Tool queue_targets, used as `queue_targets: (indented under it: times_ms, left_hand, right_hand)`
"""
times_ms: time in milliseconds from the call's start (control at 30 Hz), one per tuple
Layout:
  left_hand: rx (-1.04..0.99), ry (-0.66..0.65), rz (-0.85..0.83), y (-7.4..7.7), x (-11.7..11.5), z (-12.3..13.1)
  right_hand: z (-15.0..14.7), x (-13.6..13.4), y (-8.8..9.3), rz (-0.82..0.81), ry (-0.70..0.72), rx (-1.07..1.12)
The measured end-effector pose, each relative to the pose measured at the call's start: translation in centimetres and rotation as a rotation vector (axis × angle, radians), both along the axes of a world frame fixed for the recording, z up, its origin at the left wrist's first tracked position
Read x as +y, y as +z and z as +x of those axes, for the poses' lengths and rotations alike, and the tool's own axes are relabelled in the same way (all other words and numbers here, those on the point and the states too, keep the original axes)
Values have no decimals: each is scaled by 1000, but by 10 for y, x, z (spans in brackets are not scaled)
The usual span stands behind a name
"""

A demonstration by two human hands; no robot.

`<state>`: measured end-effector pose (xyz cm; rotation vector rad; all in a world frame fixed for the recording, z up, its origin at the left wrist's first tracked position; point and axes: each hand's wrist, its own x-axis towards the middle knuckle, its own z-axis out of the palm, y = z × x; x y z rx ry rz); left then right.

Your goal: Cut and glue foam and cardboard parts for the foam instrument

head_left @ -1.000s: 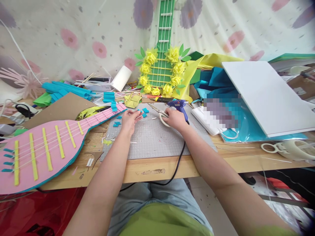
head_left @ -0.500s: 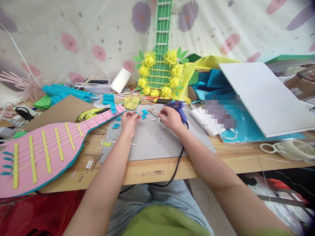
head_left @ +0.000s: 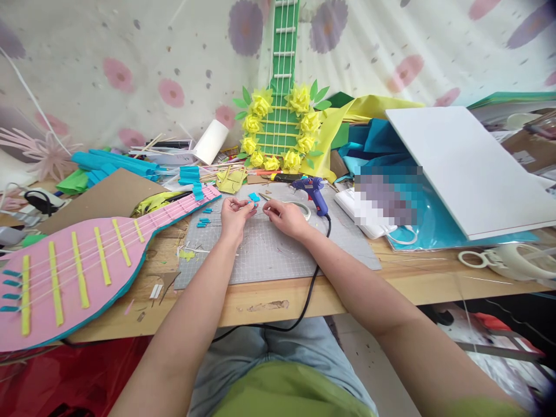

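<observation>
We can read no text, label, brand or number anywhere; the grey cutting mat (head_left: 278, 249) at centre shows only grid lines; the glue gun (head_left: 313, 191) above it perhaps bears a mark, too small to tell.

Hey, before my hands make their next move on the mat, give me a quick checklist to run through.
1. Grip: left hand fingertips meet the blue piece; held or only touched, cannot tell.
2. Is the right hand empty: cannot tell, fingers curled.
3. Are the scissors out of the way: ok, lying behind the right hand.
4. Is the glue gun clear of both hands: ok, lying apart at the far edge of the mat.
5. Is the cord free: not ok, it runs under the right forearm and could snag.
</observation>
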<state>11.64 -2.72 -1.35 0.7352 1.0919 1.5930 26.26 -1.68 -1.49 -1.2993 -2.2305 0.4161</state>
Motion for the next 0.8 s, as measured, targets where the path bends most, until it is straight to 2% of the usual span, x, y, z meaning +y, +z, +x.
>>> queue_targets:
  times_ms: [133, 267, 467, 667, 800]
  left_hand:
    - [-3, 11, -64, -1, 0, 1]
    - [-49, -10, -128, -1, 3, 1]
    - [-31, 41, -83, -4, 5, -2]
    - [-26, 114, -123, -5, 7, -5]
    - [-1, 42, -146, -3, 5, -2]
  right_hand:
    - [1, 1, -1, 30, -34, -32]
    - [0, -1, 2, -11, -36, -25]
    - [-2, -3, 5, -45, -22, -32]
    - [-2, -3, 4, -35, -10, -45]
    - [-2, -4, 6, -38, 0, -22]
